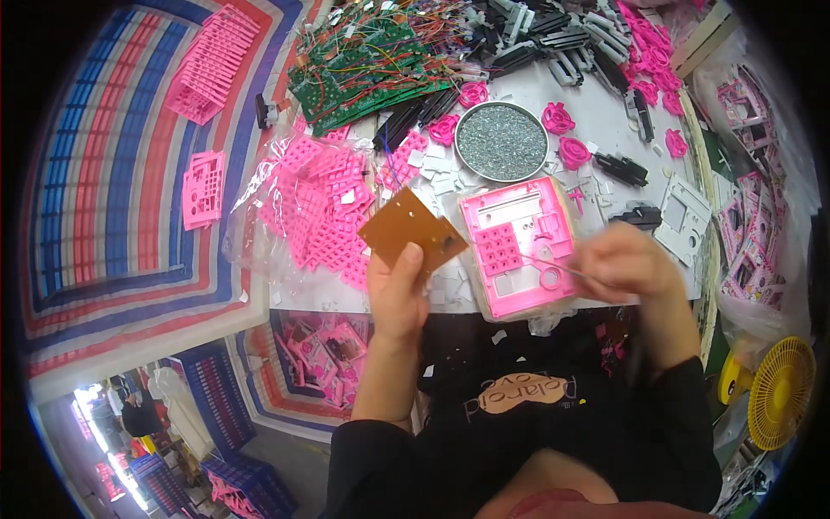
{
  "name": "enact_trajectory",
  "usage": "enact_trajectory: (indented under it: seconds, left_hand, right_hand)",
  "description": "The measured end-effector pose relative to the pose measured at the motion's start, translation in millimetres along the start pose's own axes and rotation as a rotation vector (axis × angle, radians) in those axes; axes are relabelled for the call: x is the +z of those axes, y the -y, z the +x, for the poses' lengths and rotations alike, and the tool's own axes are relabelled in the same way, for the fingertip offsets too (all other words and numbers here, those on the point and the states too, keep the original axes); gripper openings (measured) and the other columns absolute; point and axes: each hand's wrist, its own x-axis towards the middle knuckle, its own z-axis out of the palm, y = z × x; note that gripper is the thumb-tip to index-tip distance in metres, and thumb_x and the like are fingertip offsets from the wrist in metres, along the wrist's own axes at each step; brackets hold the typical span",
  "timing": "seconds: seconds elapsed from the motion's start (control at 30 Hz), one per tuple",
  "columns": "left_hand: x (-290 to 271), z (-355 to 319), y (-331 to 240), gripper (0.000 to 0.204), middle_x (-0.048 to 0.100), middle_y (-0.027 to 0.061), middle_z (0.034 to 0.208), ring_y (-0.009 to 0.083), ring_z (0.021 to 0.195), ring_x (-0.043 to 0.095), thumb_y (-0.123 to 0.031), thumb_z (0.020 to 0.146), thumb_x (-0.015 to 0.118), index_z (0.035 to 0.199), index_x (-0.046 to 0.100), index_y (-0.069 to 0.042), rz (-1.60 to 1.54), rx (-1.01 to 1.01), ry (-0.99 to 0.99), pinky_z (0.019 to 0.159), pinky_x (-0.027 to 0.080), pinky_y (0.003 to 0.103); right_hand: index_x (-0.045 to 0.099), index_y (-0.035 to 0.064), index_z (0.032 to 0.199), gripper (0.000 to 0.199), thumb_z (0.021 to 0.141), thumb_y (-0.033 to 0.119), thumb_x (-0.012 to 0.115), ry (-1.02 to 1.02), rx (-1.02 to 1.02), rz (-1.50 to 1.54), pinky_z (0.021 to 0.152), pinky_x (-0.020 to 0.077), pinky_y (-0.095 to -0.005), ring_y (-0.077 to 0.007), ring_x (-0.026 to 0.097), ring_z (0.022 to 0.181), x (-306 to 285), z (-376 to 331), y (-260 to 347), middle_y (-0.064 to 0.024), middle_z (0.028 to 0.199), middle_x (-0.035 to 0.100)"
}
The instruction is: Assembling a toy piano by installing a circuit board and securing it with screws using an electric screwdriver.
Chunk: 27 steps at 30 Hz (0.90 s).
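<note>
My left hand point(398, 298) is closed on a brown circuit board point(406, 227), thumb across its face, with the plain brown side up and thin wires at its far edge. To its right, a pink plastic casing point(510, 298) lies face down or open on a wrapped pad. A pink keypad point(498, 251) sits inside it, beside a round ring opening. Above the casing's right side, my right hand point(618, 264) grips a thin metal tool point(562, 267), its tip near the keypad. The hand is slightly blurred, so the tool's exact kind is unclear.
Beyond the casing stands a round tin point(501, 143) of small metal screws. Green circuit boards point(372, 78) with wires pile at the back left, black parts point(553, 43) at the back. A clear bag of pink keypads point(320, 199) lies left; a yellow fan point(778, 394) stands right.
</note>
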Motion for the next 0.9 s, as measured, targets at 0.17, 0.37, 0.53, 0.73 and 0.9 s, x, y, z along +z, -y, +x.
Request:
enact_trajectory:
  seconds: [0.17,0.37,0.53,0.73,0.9]
  left_hand:
    - [-10,-8,-19,0.032,0.071,0.0105,0.107,0.0179,0.084,0.067,-0.006,0.098,0.062,0.127,0.059,0.006,0.4,-0.228,0.375,0.075,0.055,0.033]
    - [27,-8,-1,0.028,0.07,0.0114,0.097,0.0306,0.083,0.069,-0.014,0.091,0.072,0.118,0.069,-0.004,0.815,-0.131,0.888,0.075,0.054,0.037]
    - [43,-24,6,0.032,0.07,0.0125,0.1,0.0317,0.088,0.069,-0.012,0.092,0.071,0.123,0.068,-0.006,0.749,-0.105,0.9,0.078,0.055,0.038]
    - [10,-73,31,0.016,0.068,0.0059,0.094,0.0096,0.08,0.066,-0.008,0.096,0.068,0.109,0.064,0.001,0.412,-0.797,0.51,0.071,0.056,0.028]
    - [0,-76,27,0.023,0.069,0.0078,0.103,0.0122,0.091,0.067,-0.008,0.098,0.068,0.117,0.063,0.005,0.585,-0.656,0.568,0.082,0.056,0.027]
  right_hand:
    - [0.069,0.0,0.099,0.03,0.096,0.029,0.067,-0.007,0.219,-0.984,0.078,0.051,-0.0391,-0.0273,0.065,0.086,-15,-99,26,-0.0102,0.087,0.068]
    - [0.064,0.001,0.131,0.073,0.093,0.063,0.058,-0.342,-0.316,-1.29,0.113,0.0332,-0.0549,-0.0431,0.049,0.131,20,-64,29,-0.02,0.142,0.057]
    - [0.068,0.0023,0.126,0.041,0.093,0.026,0.073,-0.044,-0.171,-0.718,0.1,0.0496,-0.0407,-0.0309,0.064,0.118,33,-2,8,-0.0182,0.129,0.067]
    - [0.07,0.0037,0.124,0.034,0.089,0.004,0.07,-0.265,-0.104,-0.581,0.087,0.0544,-0.033,-0.0199,0.07,0.099,18,14,-27,-0.0095,0.11,0.074]
    - [0.066,0.0024,0.128,0.035,0.093,0.005,0.068,-0.32,-0.085,-0.516,0.084,0.0538,-0.0276,-0.0102,0.065,0.098,-4,51,-42,-0.0037,0.113,0.072]
